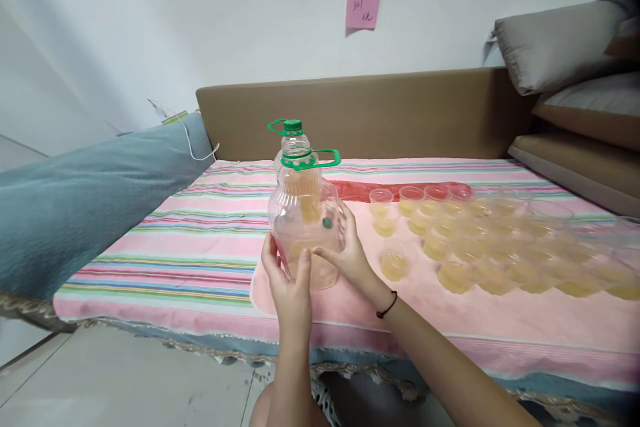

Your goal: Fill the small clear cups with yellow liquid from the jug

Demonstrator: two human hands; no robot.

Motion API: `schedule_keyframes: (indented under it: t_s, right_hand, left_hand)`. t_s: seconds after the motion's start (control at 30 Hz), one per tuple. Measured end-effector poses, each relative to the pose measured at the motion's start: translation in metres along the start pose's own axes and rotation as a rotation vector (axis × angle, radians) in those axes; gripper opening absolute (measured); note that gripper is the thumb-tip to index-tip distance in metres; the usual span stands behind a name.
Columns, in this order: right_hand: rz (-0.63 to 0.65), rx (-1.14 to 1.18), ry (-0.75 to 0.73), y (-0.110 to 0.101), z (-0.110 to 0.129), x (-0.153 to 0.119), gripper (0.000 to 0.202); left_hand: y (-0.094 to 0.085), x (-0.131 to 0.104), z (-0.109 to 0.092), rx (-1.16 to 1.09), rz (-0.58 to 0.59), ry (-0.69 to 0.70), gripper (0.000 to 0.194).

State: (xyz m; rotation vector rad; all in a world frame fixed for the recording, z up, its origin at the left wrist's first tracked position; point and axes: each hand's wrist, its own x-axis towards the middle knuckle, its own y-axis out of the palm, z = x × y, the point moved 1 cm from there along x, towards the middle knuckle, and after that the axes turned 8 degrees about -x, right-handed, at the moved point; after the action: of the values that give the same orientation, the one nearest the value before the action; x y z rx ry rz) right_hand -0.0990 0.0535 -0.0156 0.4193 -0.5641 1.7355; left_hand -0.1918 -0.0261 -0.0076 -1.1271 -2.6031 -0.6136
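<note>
A large clear plastic bottle [305, 203] with a green ring handle [327, 159] stands in front of me. My left hand [289, 278] is closed around its lower left side. Against its right side, my right hand [350, 248] grips with the thumb across the front. Behind it shows a second clear bottle [296, 144], topped by a green cap [293, 125] and its own handle. A small dark green round piece [327, 222] appears at the held bottle's right side; whether it lies inside or behind is unclear. Something yellowish is visible through the plastic.
Right of the bottles, many clear plastic cups [456, 275] hold pale yellow contents on a pink cloth [350, 313]. A red plastic bag [350, 190] lies behind. Beyond are a brown backrest [350, 113], stacked cushions [585, 107], a blue armrest [100, 173] and a white cable [190, 140].
</note>
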Motion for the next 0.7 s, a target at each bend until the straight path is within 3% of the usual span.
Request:
schedule_keyframes:
  t_s: [0.1,0.2,0.27,0.4,0.57,0.7]
  right_hand:
    - [0.061,-0.22,0.019,-0.027,0.012,0.0,0.1]
    - [0.177,-0.644,0.038,-0.077,0.024,0.008,0.073]
    - [0.235,-0.737,0.057,-0.114,0.03,0.014,0.052]
    - [0.485,-0.818,0.08,-0.166,0.032,0.02,0.045]
    - [0.784,-0.929,0.011,-0.179,0.02,0.017,0.057]
    - [0.839,-0.99,-0.023,-0.175,0.007,0.017,0.064]
  left_hand:
    - [0.003,0.0,0.005,0.075,0.007,0.001,0.071]
    - [0.005,-0.001,0.007,0.087,-0.013,-0.022,0.07]
    - [0.005,-0.001,0.007,0.076,-0.027,-0.023,0.072]
    - [0.009,-0.002,0.005,0.051,-0.056,-0.001,0.07]
    - [0.016,-0.002,0.005,0.035,-0.08,0.048,0.058]
    - [0.017,-0.001,0.006,0.037,-0.095,0.053,0.057]
